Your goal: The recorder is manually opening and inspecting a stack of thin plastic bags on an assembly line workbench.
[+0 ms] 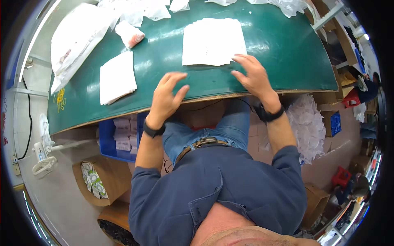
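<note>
A stack of flat white sheets or bags lies on the green tabletop in front of me. My right hand is at its near right corner, fingers curved and thumb apart; whether the fingertips touch the stack I cannot tell. Nearer the table's front edge, my left hand hovers with thumb and fingers spread and nothing between them. To its left lies a smaller white stack, slightly askew. Each wrist has a black band.
A large white plastic bag, a rolled white-and-pink bundle and yellow rubber bands are on the table's left. Clear plastic bags line the far edge. Below are a blue crate, a carton, a fan and a plastic-bag heap.
</note>
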`<state>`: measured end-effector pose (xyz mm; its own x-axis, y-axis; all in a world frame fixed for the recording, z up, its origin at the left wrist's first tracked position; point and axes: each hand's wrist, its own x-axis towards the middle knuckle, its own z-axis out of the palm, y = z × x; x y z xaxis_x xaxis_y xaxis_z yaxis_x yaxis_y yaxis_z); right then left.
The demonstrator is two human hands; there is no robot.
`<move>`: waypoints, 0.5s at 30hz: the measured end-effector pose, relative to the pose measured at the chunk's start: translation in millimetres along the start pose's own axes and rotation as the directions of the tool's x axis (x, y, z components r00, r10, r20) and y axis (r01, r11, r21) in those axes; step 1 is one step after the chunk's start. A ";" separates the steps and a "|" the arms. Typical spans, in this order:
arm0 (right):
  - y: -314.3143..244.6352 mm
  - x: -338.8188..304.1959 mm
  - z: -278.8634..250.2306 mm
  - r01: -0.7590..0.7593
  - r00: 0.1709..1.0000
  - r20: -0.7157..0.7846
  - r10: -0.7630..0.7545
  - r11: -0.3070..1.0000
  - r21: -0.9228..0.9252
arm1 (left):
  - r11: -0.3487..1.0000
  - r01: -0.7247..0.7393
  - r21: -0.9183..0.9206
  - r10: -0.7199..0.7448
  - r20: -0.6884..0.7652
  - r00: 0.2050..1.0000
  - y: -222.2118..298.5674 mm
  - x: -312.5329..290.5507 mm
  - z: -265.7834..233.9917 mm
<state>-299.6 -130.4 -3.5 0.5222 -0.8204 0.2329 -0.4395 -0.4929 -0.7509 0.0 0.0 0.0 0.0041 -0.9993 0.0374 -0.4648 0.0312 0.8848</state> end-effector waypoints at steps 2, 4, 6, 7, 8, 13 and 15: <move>6.5 28.1 15.6 0.293 0.926 -0.115 -0.358 0.878 -0.380 | 0.951 -0.215 0.221 0.242 -0.105 0.964 3.0 35.2 12.3; 13.1 41.0 17.0 0.384 0.834 -0.123 -0.538 0.725 -0.571 | 0.885 -0.319 0.340 0.382 -0.139 0.914 5.5 51.1 16.5; 20.5 47.0 18.0 0.392 0.872 -0.053 -0.486 0.760 -0.519 | 0.870 -0.313 0.381 0.387 -0.133 0.913 5.3 57.3 18.8; 24.4 48.6 16.7 0.380 0.897 -0.009 -0.441 0.783 -0.493 | 0.867 -0.307 0.393 0.386 -0.139 0.912 4.5 58.9 20.6; 27.8 48.9 16.2 0.390 0.890 -0.014 -0.455 0.777 -0.495 | 0.864 -0.312 0.396 0.388 -0.128 0.913 3.2 59.7 20.8; 32.2 46.4 13.5 0.263 0.947 -0.094 -0.308 0.907 -0.330 | 0.889 -0.275 0.365 0.339 -0.123 0.933 1.2 60.6 16.4; 31.9 45.9 10.8 0.238 0.952 -0.129 -0.276 0.938 -0.251 | 0.900 -0.280 0.333 0.337 -0.127 0.933 1.2 59.8 15.8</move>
<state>-281.8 -180.6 -23.5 0.5244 -0.6828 0.5087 -0.4717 -0.7304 -0.4940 -14.3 -60.0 -4.1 -0.0409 -0.9189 0.3923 -0.7147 0.3013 0.6312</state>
